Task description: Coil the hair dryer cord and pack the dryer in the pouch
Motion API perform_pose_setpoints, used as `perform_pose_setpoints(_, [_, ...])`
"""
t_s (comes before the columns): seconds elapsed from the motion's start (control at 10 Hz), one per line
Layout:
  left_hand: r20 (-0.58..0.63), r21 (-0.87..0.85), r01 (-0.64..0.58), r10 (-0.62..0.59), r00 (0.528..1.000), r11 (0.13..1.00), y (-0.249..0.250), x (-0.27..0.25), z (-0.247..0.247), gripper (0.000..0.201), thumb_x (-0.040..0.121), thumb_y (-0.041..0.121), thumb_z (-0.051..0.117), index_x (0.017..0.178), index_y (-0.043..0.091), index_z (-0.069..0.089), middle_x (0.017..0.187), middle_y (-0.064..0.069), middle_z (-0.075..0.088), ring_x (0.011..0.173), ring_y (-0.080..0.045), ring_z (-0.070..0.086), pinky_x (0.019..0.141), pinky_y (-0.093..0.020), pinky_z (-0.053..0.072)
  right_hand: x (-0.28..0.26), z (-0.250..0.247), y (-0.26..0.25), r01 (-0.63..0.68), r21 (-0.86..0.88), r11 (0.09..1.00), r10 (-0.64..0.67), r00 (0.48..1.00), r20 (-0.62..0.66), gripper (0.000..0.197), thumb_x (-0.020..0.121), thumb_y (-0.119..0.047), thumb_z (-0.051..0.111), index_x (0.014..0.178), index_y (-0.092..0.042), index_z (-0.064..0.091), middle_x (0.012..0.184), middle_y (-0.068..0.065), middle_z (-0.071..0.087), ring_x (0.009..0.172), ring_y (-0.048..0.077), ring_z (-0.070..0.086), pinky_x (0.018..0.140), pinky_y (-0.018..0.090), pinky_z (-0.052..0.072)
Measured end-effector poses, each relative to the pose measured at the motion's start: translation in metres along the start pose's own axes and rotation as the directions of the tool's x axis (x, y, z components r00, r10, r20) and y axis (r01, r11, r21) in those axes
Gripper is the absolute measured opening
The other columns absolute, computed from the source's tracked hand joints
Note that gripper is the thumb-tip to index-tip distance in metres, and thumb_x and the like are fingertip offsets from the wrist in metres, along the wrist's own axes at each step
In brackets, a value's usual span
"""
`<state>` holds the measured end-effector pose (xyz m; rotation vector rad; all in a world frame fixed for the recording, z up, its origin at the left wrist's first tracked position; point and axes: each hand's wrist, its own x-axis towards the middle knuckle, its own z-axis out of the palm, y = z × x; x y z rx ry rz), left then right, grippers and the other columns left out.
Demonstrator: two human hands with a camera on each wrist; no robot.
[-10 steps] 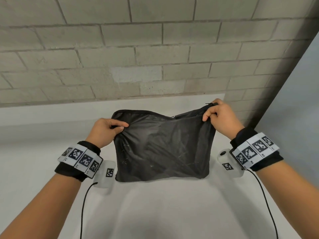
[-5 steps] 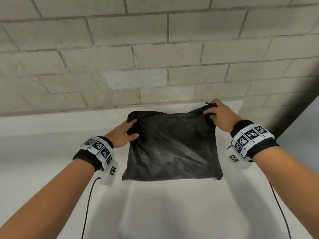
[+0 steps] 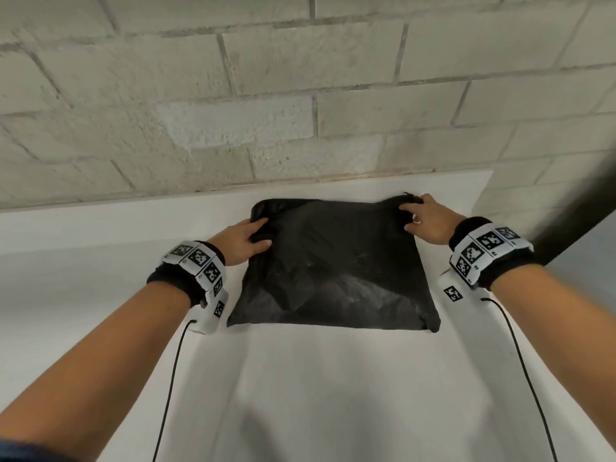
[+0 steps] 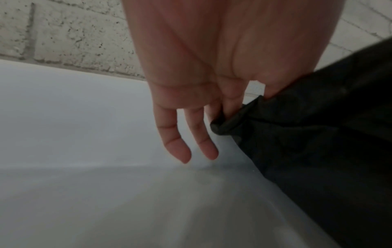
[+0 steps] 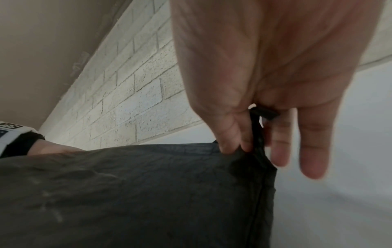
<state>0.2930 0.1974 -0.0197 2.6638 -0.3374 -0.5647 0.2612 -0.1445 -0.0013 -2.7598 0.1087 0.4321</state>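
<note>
The black fabric pouch (image 3: 333, 265) lies on the white table (image 3: 333, 395), bulging, its top edge toward the wall. My left hand (image 3: 248, 240) holds the pouch's top left corner (image 4: 231, 124), pinched between thumb and first fingers, while two fingers (image 4: 180, 147) hang straight beside it. My right hand (image 3: 423, 218) pinches the top right corner (image 5: 257, 134) near the zipper end, with its other fingers (image 5: 311, 151) extended. The hair dryer and its cord are not visible; they may be inside the pouch.
A pale brick wall (image 3: 266, 95) rises directly behind the table's back edge. The table ends on the right near a dark gap (image 3: 573, 208). Thin black cables (image 3: 170, 388) run from both wrist cameras along my forearms.
The pouch has gone from held up to lying flat and farther back, close to the wall. Both hands moved forward with it and keep hold of the top corners.
</note>
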Motion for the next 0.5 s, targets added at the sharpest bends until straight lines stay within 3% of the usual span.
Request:
perform_pose_setpoints(0.1, [0.035,-0.011,0.069,-0.068,0.997,0.998,-0.001,-0.003,0.004,0.056,0.093,0.04,0.042,0.144,0.026,0.022,0.149,-0.007,0.031,0.129,-0.027,0.04,0.108,-0.03,0.026,-0.004,0.005,0.003,-0.064,-0.068,0.996,0.072,0.99,0.12,0.056,0.094,-0.023,0.046,0.144,-0.013,0.024,0.145,0.022,0.03,0.129,0.035,0.039,0.108,0.035,0.03])
perform_pose_setpoints(0.2, [-0.009,-0.02,0.087,-0.088,0.996,0.996,-0.004,-0.01,0.006,0.052,0.092,0.039,0.045,0.14,0.024,0.031,0.146,-0.011,0.037,0.127,-0.028,0.043,0.108,-0.031,0.028,-0.012,0.008,0.006,-0.062,-0.081,0.995,0.075,0.983,0.169,0.052,0.093,-0.023,0.048,0.141,-0.015,0.032,0.147,0.015,0.035,0.134,0.028,0.036,0.11,0.033,0.027])
perform_pose_setpoints(0.3, [-0.169,-0.083,0.035,-0.048,0.984,0.996,-0.001,-0.027,0.005,0.044,0.089,0.031,0.053,0.131,0.018,0.047,0.134,-0.013,0.043,0.116,-0.03,0.05,0.103,-0.033,0.035,-0.03,0.005,0.004,-0.046,-0.087,0.995,0.06,0.985,0.164,0.051,0.092,-0.023,0.049,0.14,-0.016,0.034,0.145,0.015,0.038,0.13,0.029,0.039,0.108,0.032,0.029])
perform_pose_setpoints(0.4, [-0.257,-0.114,-0.028,-0.002,0.966,0.993,0.008,-0.045,0.003,0.037,0.087,0.024,0.057,0.124,0.017,0.054,0.131,-0.013,0.045,0.118,-0.029,0.048,0.104,-0.032,0.034,-0.049,0.001,-0.001,-0.031,-0.078,0.996,0.041,0.991,0.13,0.05,0.092,-0.023,0.05,0.14,-0.018,0.035,0.143,0.016,0.038,0.128,0.03,0.041,0.105,0.031,0.031])
perform_pose_setpoints(0.5, [-0.184,-0.108,-0.038,0.017,0.983,0.993,0.022,-0.071,-0.001,0.036,0.088,0.028,0.055,0.123,0.023,0.053,0.132,-0.009,0.045,0.112,-0.024,0.051,0.094,-0.026,0.036,-0.076,0.0,-0.008,0.01,-0.065,0.998,-0.001,0.991,0.133,0.05,0.093,-0.027,0.048,0.14,-0.021,0.034,0.141,0.015,0.038,0.127,0.03,0.041,0.104,0.031,0.031])
